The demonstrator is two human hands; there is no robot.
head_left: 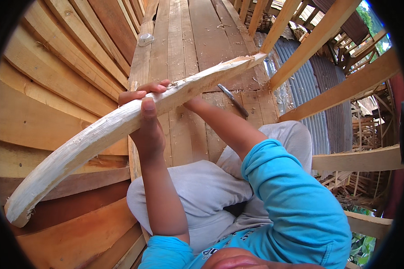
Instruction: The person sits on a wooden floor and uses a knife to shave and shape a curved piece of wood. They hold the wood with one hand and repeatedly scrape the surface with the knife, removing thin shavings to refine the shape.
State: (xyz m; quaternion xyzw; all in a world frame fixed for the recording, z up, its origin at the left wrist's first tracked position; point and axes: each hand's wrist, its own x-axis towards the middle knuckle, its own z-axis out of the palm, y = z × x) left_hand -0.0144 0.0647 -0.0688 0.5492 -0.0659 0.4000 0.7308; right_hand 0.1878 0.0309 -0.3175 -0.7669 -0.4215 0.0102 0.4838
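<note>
Wooden beam (pixel 83 127), pale: held aslant over the plank floor (pixel 175 45), from lower left to upper right of the view. Left hand (pixel 149 130): clamped on the beam near mid-length, thumb on the near side, fingers curled over the far edge. Right hand (pixel 191 104): mostly hidden behind the beam; grip impossible to tell. Beyond the right forearm (pixel 229 130), on the floor: slim metal tool (pixel 232 99).
</note>
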